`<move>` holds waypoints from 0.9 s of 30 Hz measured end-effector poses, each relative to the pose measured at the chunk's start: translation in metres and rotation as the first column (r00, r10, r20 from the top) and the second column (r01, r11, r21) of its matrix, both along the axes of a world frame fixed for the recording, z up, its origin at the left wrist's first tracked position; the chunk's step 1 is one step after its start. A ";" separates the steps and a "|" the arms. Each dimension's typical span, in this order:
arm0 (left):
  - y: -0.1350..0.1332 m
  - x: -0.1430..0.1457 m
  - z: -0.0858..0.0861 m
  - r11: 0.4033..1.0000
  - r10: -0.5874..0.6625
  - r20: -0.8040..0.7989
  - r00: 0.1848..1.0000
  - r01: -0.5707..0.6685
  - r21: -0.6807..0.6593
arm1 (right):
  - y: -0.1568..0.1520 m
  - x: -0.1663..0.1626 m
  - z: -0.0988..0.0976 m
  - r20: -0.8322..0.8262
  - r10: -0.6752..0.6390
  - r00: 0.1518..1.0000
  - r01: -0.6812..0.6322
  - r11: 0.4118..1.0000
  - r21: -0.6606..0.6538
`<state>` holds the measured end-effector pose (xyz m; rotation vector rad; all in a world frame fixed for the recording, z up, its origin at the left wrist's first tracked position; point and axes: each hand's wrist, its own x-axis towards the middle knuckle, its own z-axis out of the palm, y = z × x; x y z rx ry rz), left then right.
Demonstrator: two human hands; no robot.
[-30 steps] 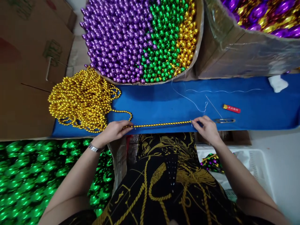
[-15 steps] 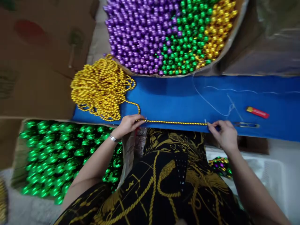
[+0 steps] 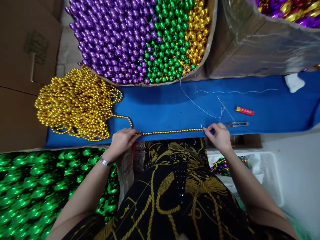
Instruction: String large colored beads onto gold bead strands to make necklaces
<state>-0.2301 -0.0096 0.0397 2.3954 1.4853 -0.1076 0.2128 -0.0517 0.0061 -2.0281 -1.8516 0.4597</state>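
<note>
A: Nearest the camera, the left hand (image 3: 122,140) pinches the gold bead strand (image 3: 172,132) between closed fingertips, while the right hand (image 3: 218,135) grips its free end the same way. The strand lies taut along the near edge of the blue tabletop (image 3: 162,106).

B: How would it handle?

A: Light and limp by the look of it, with slick round beads; a pinch right on the string between beads should hold better than on a bead.

B: And beyond?

A: The strand runs left into a gold bead heap (image 3: 77,103). Thread snips (image 3: 236,124) lie just beside the right hand, loose white thread (image 3: 200,105) and a red lighter (image 3: 245,111) farther back, then a box of purple, green and gold beads (image 3: 142,36).
</note>
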 end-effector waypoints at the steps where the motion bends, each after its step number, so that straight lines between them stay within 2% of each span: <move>1: 0.000 0.001 0.000 1.000 0.005 -0.015 1.000 -0.005 0.007 | 0.000 0.000 -0.001 0.006 0.008 1.000 -0.008 1.000 0.000; 6: -0.001 0.012 0.011 0.997 0.062 -0.064 0.996 -0.065 -0.048 | -0.002 0.004 -0.003 0.036 0.056 0.998 -0.057 0.997 0.042; 10: 0.002 0.014 0.013 0.984 0.115 0.022 0.993 -0.111 -0.137 | -0.002 0.008 -0.007 0.101 0.052 0.994 -0.060 0.995 0.078; 15: 0.004 0.010 0.011 0.981 0.136 0.081 0.987 -0.123 -0.148 | 0.001 0.007 -0.006 0.140 0.051 0.989 -0.062 0.995 0.079; 22: 0.006 0.011 0.012 0.973 0.138 0.059 0.989 -0.124 -0.192 | 0.001 0.007 -0.004 0.148 0.045 0.988 -0.052 0.998 0.046; 27: 0.005 0.013 0.012 0.974 0.153 0.031 0.988 -0.146 -0.175 | 0.001 0.007 -0.004 0.145 0.047 0.988 -0.050 0.999 0.019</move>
